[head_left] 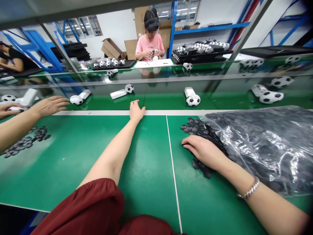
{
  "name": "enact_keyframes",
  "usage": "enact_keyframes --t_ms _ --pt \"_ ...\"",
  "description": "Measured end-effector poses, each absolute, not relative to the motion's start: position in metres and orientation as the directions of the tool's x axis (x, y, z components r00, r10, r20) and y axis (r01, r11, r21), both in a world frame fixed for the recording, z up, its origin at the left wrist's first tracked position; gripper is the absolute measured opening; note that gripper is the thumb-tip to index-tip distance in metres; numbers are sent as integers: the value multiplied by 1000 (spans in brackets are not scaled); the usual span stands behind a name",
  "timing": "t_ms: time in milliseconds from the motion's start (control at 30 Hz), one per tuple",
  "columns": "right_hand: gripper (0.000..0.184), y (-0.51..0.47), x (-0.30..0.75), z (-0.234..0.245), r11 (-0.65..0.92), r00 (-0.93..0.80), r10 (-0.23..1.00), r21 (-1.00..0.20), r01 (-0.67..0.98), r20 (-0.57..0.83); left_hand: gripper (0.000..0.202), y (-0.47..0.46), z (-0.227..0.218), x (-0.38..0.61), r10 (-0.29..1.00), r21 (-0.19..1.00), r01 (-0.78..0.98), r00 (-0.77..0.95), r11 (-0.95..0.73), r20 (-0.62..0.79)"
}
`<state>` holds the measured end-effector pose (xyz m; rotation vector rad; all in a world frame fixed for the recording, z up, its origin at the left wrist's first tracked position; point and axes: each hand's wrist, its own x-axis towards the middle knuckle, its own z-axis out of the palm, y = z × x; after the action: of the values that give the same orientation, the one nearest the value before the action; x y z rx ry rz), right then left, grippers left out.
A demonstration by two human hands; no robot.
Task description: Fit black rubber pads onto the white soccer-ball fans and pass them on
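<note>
At bench (146, 169), wearer's two hands (202, 150), one bag (271, 147)

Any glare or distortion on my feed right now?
Head view: hard white glare streaks the clear plastic bag; head view: the green tabletop shows softer sheen; head view: the football-patterned piece just above the bag looks stretched, and the top right corner darkens.

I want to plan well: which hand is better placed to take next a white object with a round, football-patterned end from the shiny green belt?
Probably the left hand: it looks open, at the belt's near edge, close to one white object. The right hand is farther back, at small black pieces.
</note>
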<state>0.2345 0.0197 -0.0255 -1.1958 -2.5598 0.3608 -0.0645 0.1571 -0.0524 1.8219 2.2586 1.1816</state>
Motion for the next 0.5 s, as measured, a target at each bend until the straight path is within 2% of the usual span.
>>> enact_keyframes --t_ms 233,400,500 --pt "14 19 232 -24 641 -625 763 -330 693 168 43 158 -51 -65 833 533 844 -338 62 437" --pt "16 16 230 -22 654 -626 751 -369 660 210 28 153 -42 -62 815 502 855 -380 130 437" --pt "14 15 229 -20 627 -598 772 -415 659 216 25 150 -37 -61 843 471 866 -375 170 385"
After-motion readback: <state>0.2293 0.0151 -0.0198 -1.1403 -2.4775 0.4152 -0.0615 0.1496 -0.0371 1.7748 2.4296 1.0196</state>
